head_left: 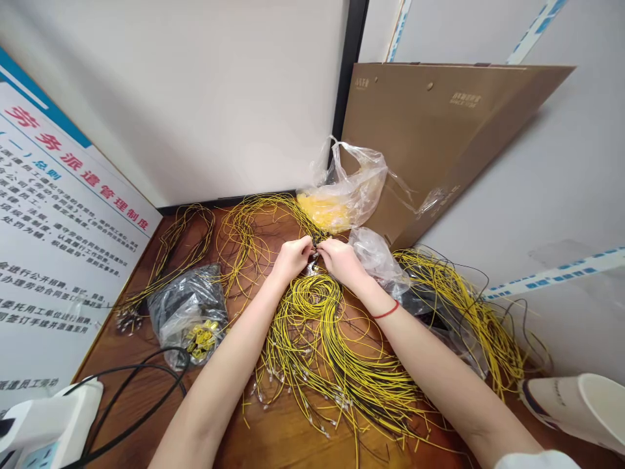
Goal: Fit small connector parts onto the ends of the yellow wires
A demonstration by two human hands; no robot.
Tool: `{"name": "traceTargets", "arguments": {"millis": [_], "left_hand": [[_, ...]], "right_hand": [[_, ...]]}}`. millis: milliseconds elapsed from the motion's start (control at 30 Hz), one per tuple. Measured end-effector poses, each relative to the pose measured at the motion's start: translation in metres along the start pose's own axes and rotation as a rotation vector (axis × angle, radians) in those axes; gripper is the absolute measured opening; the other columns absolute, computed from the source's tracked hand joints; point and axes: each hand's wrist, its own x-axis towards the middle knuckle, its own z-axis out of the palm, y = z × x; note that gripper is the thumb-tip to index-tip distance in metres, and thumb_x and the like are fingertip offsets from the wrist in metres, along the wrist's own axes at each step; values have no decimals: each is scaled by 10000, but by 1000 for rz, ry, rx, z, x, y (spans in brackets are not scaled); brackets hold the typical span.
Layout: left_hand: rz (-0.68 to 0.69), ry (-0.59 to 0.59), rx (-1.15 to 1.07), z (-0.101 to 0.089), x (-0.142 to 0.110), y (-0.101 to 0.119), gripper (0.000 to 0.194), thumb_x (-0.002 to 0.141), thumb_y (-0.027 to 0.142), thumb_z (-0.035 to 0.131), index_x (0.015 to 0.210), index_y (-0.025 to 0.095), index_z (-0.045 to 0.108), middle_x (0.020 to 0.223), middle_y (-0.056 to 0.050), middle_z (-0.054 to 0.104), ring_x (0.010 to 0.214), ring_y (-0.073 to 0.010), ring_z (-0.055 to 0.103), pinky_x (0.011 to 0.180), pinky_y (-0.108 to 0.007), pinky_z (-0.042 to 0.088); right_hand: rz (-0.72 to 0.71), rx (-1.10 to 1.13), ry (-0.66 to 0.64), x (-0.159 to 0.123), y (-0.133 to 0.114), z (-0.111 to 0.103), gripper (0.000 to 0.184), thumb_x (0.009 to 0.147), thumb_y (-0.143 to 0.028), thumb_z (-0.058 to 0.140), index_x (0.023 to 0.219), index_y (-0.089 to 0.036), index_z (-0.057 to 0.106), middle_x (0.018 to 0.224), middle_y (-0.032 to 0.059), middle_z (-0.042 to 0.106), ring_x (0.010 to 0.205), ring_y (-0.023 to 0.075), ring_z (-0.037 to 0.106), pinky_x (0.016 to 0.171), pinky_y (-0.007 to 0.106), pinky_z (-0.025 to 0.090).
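Note:
My left hand and my right hand meet at the middle of the table, fingertips pinched close together. Between them is something small and dark, probably wire ends, too small to make out. Just below the hands lies a large coiled bundle of yellow and black wires, its loose ends fanned toward me with small pale tips. More yellow wires spread behind my left hand. Beyond the fingers sits a clear plastic bag with yellow pieces.
On the left, a dark plastic bag holds yellow rings. A white power strip with black cable stands front left. At right lie another wire bundle and a paper cup. A brown board leans against the wall.

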Motion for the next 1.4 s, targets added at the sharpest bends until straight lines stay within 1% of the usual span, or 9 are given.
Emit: {"name": "traceTargets", "arguments": {"millis": [200,433,600,733,833,933,1133,1267,1400], "left_hand": [[-2,-6,27,0,0,0,288,740,57,540,602,207,337,644,34,625,646,-121,604,621,-215,417],[5,52,-13,1,1,2,271,744,125,598,612,209,377,670,22,637,671,-135,619,643,-231,444],[12,65,-28,0,1,2,259,741,125,610,623,207,395,684,13,650,680,-138,633,651,-234,458],[17,57,-34,-1,1,1,220,740,113,610,638,201,437,708,4,666,688,-141,646,652,-236,473],[19,43,-72,-2,1,1,122,751,115,613,727,199,528,749,1,685,706,-144,662,679,-243,499],[14,36,-91,-1,1,0,87,765,126,614,794,201,579,772,3,700,724,-145,674,709,-249,513],[-4,34,-40,0,2,-2,131,765,122,606,685,197,533,719,13,685,693,-139,658,680,-238,490],[-14,23,-20,0,2,-1,154,753,128,612,666,199,506,712,14,678,693,-140,652,677,-236,481],[-10,21,-12,-1,3,0,155,752,130,609,668,200,499,710,14,675,683,-138,644,672,-235,473]], "right_hand": [[-7,30,-27,1,1,-1,204,895,-91,447,816,-163,620,818,86,663,790,194,609,757,310,481],[232,332,109,0,0,0,106,865,-151,564,843,-174,665,848,53,726,781,172,669,764,291,506],[280,462,115,-1,1,-1,116,845,-165,586,893,-174,691,890,56,747,798,173,698,776,293,528],[266,434,102,0,1,-1,120,832,-153,596,886,-177,700,896,57,752,805,182,704,788,308,533],[242,391,109,0,2,-1,123,837,-147,586,871,-177,701,886,59,752,808,188,703,794,314,530],[228,360,110,0,2,0,123,840,-146,584,875,-185,695,873,52,750,798,186,700,780,309,529],[191,249,90,0,0,0,112,834,-120,581,851,-176,676,868,64,738,789,191,687,754,306,522],[160,188,86,0,-1,0,123,846,-110,553,840,-164,663,865,82,721,804,195,673,755,307,516],[174,213,85,-1,-1,0,117,844,-118,555,833,-172,657,850,75,713,804,191,663,764,315,514]]}}
